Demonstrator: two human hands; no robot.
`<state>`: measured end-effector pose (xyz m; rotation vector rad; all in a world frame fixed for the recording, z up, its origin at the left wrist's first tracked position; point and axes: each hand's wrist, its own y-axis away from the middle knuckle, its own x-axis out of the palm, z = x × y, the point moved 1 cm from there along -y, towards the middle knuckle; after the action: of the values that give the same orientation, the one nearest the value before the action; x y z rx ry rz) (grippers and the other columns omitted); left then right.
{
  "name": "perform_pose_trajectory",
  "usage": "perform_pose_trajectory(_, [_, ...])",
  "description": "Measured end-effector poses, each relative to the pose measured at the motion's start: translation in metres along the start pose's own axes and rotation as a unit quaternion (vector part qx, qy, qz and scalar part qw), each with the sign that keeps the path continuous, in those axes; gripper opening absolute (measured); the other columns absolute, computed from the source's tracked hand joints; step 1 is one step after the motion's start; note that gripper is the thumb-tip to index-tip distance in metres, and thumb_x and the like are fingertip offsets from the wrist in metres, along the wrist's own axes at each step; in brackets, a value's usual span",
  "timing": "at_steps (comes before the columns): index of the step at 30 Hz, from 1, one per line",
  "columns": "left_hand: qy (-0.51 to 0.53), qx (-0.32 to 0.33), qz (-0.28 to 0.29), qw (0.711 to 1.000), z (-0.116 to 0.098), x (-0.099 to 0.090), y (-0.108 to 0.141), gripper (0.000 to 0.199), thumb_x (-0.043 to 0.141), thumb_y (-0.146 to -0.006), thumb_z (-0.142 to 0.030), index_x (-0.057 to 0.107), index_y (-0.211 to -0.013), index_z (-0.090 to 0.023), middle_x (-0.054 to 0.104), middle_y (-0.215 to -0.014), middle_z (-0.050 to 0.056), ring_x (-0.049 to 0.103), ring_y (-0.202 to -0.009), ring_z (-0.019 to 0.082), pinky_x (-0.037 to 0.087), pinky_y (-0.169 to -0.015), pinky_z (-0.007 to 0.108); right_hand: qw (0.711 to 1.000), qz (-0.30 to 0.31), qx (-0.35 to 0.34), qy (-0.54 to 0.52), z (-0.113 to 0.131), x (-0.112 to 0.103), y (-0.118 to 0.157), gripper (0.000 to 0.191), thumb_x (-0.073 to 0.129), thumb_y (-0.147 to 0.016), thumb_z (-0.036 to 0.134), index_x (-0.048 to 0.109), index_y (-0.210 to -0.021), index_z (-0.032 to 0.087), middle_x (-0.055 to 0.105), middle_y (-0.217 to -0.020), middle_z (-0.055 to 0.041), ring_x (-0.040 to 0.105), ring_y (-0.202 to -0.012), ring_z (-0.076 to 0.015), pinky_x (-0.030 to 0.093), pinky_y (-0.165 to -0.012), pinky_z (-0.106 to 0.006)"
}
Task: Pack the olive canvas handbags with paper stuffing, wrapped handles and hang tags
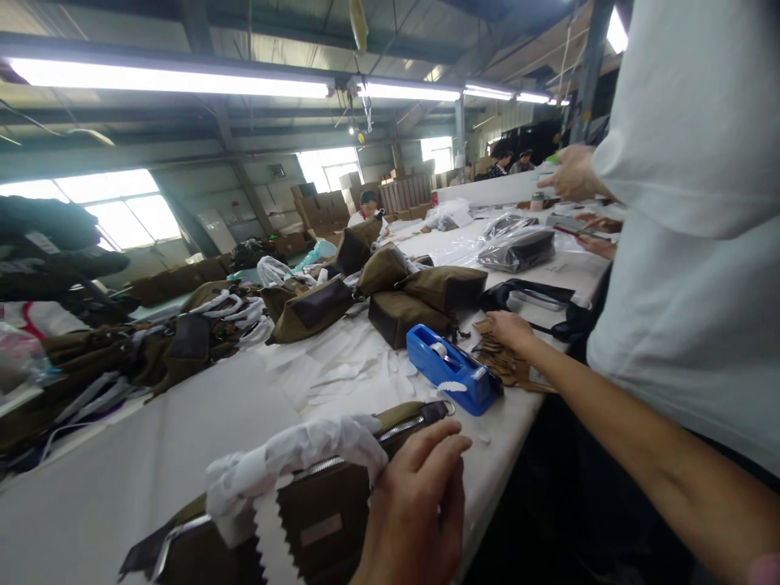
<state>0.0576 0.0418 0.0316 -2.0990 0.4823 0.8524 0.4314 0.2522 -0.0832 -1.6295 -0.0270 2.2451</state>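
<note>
An olive-brown handbag [332, 520] lies at the bottom of the view, with a silver zipper and dark trim. White wrapping covers its handle [298, 447], and a zigzag-edged white strip [274, 536] hangs down from it. My left hand [418, 496] is against the bag's right end, fingers loosely bent and apart, with nothing visible in them. Farther off, my right hand [512, 329] reaches into a pile of brown, flat strip-like pieces [505, 366], its fingertips closed on some of them. Between the hands stands a blue tape dispenser [448, 366] with a white zigzag-edged piece at its front.
Several olive bags [420, 305] are heaped behind the dispenser, and more with wrapped handles [195, 341] lie at left. White paper scraps [347, 366] cover the table's middle. A person in a white shirt [682, 268] stands close at right. Plastic-wrapped bags [517, 248] sit farther back.
</note>
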Motion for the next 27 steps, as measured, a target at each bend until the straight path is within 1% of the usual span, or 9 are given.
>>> perform_pose_trajectory(3, [0.000,-0.005,0.003,1.000,0.007,0.002,-0.001,0.038,0.052,-0.092,-0.005,0.067,-0.123,-0.022,0.071,-0.128,0.010,0.069,-0.118,0.019,0.058,-0.100,0.028,0.996,0.033,0.082,0.017,-0.008,0.004,-0.011,0.038,0.061,-0.098,0.049,0.066,-0.115,0.015,0.069,-0.111,-0.0090,0.068,-0.098,-0.0223,0.057,-0.088,-0.045])
perform_pose_trajectory(5, [-0.001,0.001,0.001,1.000,0.009,0.004,0.000,0.038,0.054,-0.091,-0.004,0.067,-0.122,-0.021,0.072,-0.126,0.009,0.070,-0.117,0.019,0.058,-0.098,0.027,0.993,0.046,0.108,0.016,-0.010,0.008,-0.017,0.043,0.063,-0.095,0.051,0.065,-0.119,0.016,0.069,-0.113,-0.0099,0.068,-0.100,-0.0233,0.057,-0.089,-0.046])
perform_pose_trajectory(8, [0.002,0.001,-0.009,1.000,0.010,0.008,0.001,0.038,0.055,-0.090,-0.004,0.068,-0.120,-0.023,0.073,-0.123,0.008,0.070,-0.115,0.019,0.059,-0.097,0.026,0.990,0.049,0.129,0.001,-0.010,0.009,-0.024,0.042,0.065,-0.095,0.046,0.063,-0.125,0.017,0.068,-0.118,-0.0102,0.067,-0.102,-0.0233,0.057,-0.089,-0.045])
perform_pose_trajectory(12, [0.019,-0.024,-0.035,0.999,0.010,0.012,0.003,0.039,0.053,-0.090,-0.005,0.069,-0.119,-0.025,0.073,-0.123,0.006,0.071,-0.114,0.020,0.060,-0.095,0.029,0.988,0.054,0.139,-0.036,-0.008,0.002,-0.030,0.034,0.063,-0.097,0.044,0.066,-0.117,0.016,0.069,-0.114,-0.0078,0.068,-0.099,-0.0216,0.057,-0.087,-0.042])
perform_pose_trajectory(15, [0.022,-0.029,-0.039,0.999,0.010,0.013,0.004,0.039,0.053,-0.090,-0.005,0.068,-0.119,-0.026,0.073,-0.123,0.006,0.071,-0.114,0.020,0.060,-0.095,0.030,0.988,0.040,0.135,-0.068,-0.004,-0.005,-0.029,0.034,0.063,-0.097,0.046,0.069,-0.109,0.015,0.071,-0.108,-0.0071,0.068,-0.098,-0.0219,0.056,-0.089,-0.042])
perform_pose_trajectory(21, [0.017,-0.009,-0.016,1.000,0.010,0.006,0.002,0.037,0.055,-0.091,-0.006,0.067,-0.120,-0.024,0.072,-0.125,0.006,0.070,-0.115,0.018,0.058,-0.098,0.026,0.983,-0.033,0.100,-0.150,0.002,-0.013,-0.015,0.025,0.067,-0.094,0.040,0.075,-0.103,0.018,0.069,-0.126,-0.0084,0.059,-0.122,-0.0274,0.045,-0.105,-0.047])
perform_pose_trajectory(23, [0.013,-0.002,-0.010,1.000,0.010,0.004,0.001,0.037,0.055,-0.090,-0.006,0.067,-0.120,-0.025,0.073,-0.124,0.006,0.070,-0.114,0.017,0.058,-0.098,0.025,0.975,-0.032,0.104,-0.192,0.004,-0.012,-0.011,0.025,0.067,-0.094,0.039,0.074,-0.102,0.017,0.071,-0.119,-0.0079,0.063,-0.115,-0.0257,0.047,-0.103,-0.046])
perform_pose_trajectory(25, [0.015,0.001,-0.016,1.000,0.008,0.003,0.001,0.038,0.055,-0.090,-0.006,0.068,-0.119,-0.026,0.073,-0.123,0.005,0.071,-0.113,0.016,0.058,-0.097,0.025,0.962,-0.015,0.120,-0.243,0.007,-0.009,-0.009,0.027,0.066,-0.096,0.040,0.071,-0.103,0.015,0.072,-0.108,-0.0063,0.068,-0.100,-0.0221,0.053,-0.094,-0.044])
perform_pose_trajectory(27, [0.020,0.002,-0.022,1.000,0.007,0.003,0.000,0.037,0.055,-0.089,-0.005,0.069,-0.117,-0.026,0.074,-0.120,0.004,0.072,-0.110,0.016,0.059,-0.095,0.025,0.941,0.001,0.150,-0.302,0.011,-0.004,-0.006,0.028,0.062,-0.099,0.040,0.068,-0.108,0.014,0.071,-0.102,-0.0054,0.069,-0.088,-0.0185,0.057,-0.083,-0.040])
